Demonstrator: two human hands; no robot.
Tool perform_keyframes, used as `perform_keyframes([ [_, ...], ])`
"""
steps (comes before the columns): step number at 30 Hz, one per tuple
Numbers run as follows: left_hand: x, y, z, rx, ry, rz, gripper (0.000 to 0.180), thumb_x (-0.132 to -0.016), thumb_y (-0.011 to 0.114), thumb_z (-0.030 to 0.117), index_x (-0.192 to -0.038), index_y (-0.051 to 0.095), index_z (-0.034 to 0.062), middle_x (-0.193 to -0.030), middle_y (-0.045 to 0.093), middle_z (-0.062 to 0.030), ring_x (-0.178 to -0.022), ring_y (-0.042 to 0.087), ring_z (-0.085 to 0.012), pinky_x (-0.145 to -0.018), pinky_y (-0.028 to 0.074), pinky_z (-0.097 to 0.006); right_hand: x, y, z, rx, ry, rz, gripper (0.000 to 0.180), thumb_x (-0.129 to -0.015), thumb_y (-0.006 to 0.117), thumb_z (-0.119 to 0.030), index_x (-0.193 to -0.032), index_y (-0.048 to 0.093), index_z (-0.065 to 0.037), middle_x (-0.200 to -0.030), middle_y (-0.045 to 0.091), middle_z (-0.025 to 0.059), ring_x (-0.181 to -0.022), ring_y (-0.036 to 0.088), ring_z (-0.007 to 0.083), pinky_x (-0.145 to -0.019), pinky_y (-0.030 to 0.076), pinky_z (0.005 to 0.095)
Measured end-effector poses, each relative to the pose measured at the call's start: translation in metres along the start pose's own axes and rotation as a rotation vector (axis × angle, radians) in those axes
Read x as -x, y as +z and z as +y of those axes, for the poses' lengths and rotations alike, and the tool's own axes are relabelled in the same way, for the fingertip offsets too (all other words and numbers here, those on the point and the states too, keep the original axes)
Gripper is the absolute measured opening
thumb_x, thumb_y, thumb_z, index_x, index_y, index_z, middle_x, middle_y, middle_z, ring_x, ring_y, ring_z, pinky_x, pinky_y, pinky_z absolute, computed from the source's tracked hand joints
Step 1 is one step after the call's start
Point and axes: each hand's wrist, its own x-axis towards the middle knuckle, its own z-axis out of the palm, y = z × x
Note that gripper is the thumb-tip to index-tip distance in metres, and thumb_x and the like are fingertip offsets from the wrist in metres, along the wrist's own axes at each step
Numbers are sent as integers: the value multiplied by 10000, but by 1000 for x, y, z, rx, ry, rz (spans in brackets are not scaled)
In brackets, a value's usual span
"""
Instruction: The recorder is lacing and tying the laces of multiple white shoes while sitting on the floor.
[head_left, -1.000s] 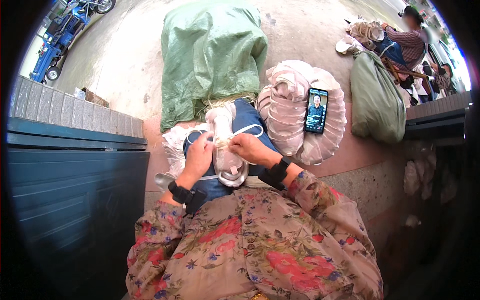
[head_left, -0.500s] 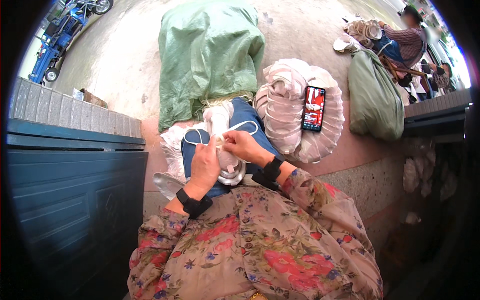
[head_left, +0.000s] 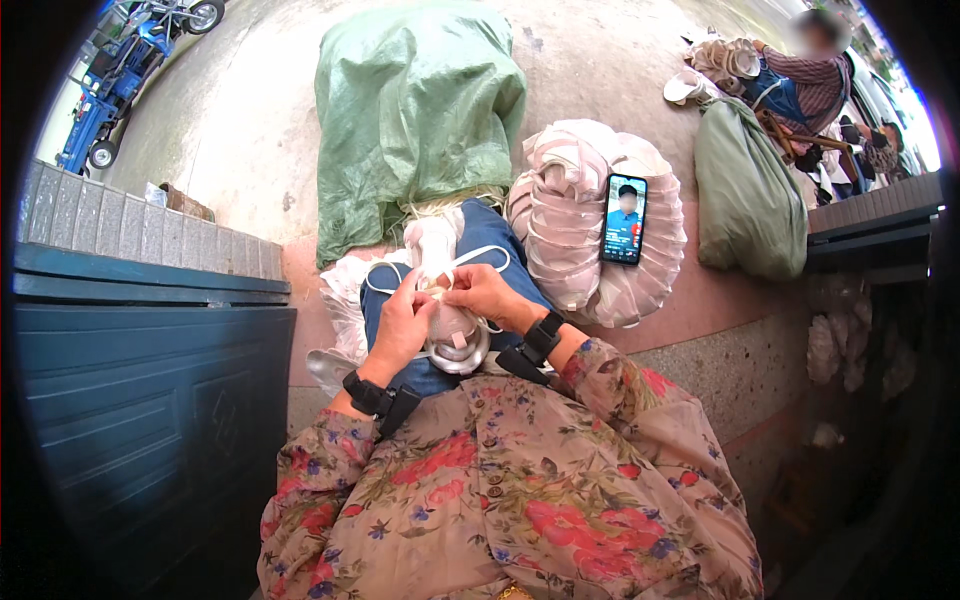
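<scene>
A pale pinkish-white shoe upper (head_left: 433,243) lies lengthwise across my lap, over blue cloth (head_left: 487,228). My left hand (head_left: 403,322) pinches a white shoelace (head_left: 492,250) over the middle of the shoe upper. From the other side, my right hand (head_left: 492,297) pinches the lace close to my left fingertips. The fingertips of both hands nearly meet. Loops of lace stick out to the left and right of the shoe upper. The exact lace holes under my fingers are hidden.
Nested rolls of pale shoe uppers (head_left: 562,225) stand at my right, with a lit phone (head_left: 624,220) on them. A green woven sack (head_left: 415,110) lies ahead; a full green sack (head_left: 745,190) stands farther right. Beyond it sits another person (head_left: 815,85). A blue door (head_left: 150,400) is at my left.
My fingertips have shifted slightly and come closer together over the lace; my left hand has turned a little. The phone's picture has changed.
</scene>
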Motion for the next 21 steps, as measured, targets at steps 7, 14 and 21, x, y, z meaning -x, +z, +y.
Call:
perform_keyframes([
  [7,-7,-2,-4,112,-76,-67,542,-750,641,34,-1239,411,-7,-727,585,-27,-663,542,-80,-640,458,-231,-1,-1,5,-96,15,-36,187,-771,633,-73,-946,602,-16,-698,536,-54,-578,453,12,-496,356,167],
  [14,0,3,6,-27,-37,5,549,-759,631,37,-1252,397,-14,-783,622,-71,-688,569,-117,-654,466,-252,-5,-7,7,-72,9,-83,191,-772,632,-67,-952,593,-17,-704,546,-49,-582,465,13,-496,365,170],
  [21,-5,3,1,189,-159,-9,522,-770,620,42,-1242,407,-22,-824,624,-75,-741,565,-108,-696,453,-236,1,-3,2,-30,-91,-35,205,-720,669,-78,-892,606,12,-664,537,-24,-583,469,38,-502,393,215],
])
